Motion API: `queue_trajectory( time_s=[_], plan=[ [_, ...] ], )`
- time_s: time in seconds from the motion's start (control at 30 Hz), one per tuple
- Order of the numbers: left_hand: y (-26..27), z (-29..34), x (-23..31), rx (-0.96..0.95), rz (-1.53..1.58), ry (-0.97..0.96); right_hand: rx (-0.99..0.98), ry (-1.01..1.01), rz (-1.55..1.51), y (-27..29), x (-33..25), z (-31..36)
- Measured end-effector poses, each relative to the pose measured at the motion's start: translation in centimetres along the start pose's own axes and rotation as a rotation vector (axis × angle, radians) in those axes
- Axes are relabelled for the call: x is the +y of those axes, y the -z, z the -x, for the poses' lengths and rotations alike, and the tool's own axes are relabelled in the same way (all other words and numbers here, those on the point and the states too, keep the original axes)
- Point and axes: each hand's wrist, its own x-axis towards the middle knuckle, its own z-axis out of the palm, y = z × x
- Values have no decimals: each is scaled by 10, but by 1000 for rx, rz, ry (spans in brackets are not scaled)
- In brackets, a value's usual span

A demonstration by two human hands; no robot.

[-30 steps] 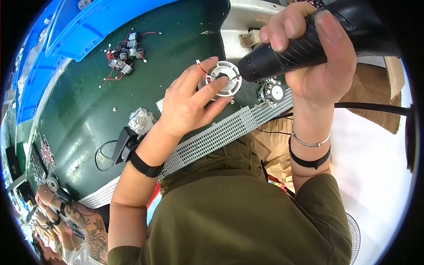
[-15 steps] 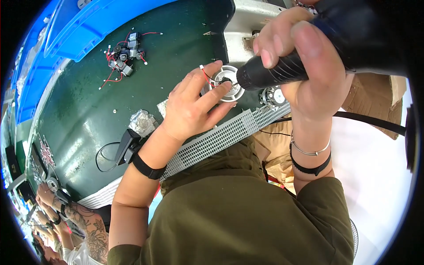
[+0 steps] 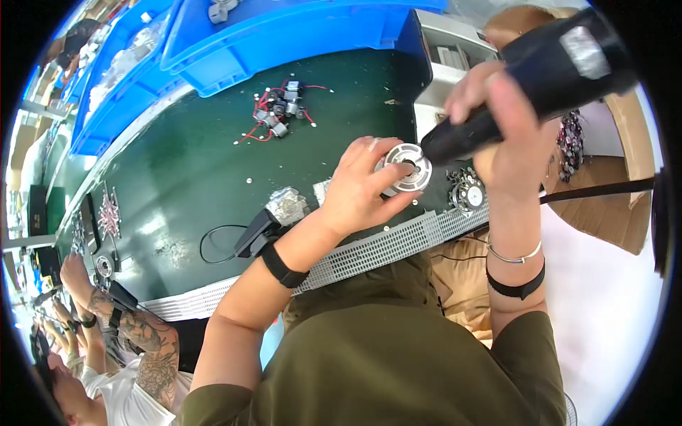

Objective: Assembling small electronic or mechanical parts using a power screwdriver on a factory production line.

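Note:
My left hand (image 3: 355,192) is closed around a round white plastic housing (image 3: 424,177), with a fingertip pressing on a dark spot near its middle. My right hand (image 3: 517,142) wraps around a thick black electric screwdriver (image 3: 543,67), blurred by motion. The driver's narrow end points down to the left at the housing's upper right edge. The bit itself is too blurred to make out. Close by on the right, at the bench edge, lies a round metal-and-white assembly (image 3: 472,195).
Small motors with red wires (image 3: 280,110) lie piled on the green bench (image 3: 192,163). Blue bins (image 3: 298,50) line its far side. A crumpled clear bag (image 3: 288,206) and a black device (image 3: 257,231) sit left of my forearm. A co-worker's tattooed arm (image 3: 142,330) is at lower left.
The whole view has shifted, so the bench and hands appear farther right and lower. The red wire seen at the housing no longer shows. The screwdriver remains in my right hand, its angle slightly steeper.

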Motion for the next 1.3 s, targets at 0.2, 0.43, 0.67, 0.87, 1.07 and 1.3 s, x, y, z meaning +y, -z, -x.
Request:
queue_trajectory(
  time_s=[0.2, 0.43, 0.67, 0.87, 1.07, 1.3],
  plan=[
    [123, 30, -36, 207, -374, 312, 134, 47, 166, 5, -2, -23],
    [259, 88, -103, -77, -848, 638, -244, 198, 862, -47, 48, 20],
    [249, 4, -42, 121, -704, 581, -739, -444, 1193, -74, 117, -3],
    [200, -140, -73, -102, -384, 219, -665, -388, 1238, -78, 157, -10],
    [141, -233, -175, -418, -345, 214, -426, -421, 659, -62, 113, -18],
    [76, -249, -176, -165, 386, 186, -411, -799, -36, -47, 76, -6]
  ],
)
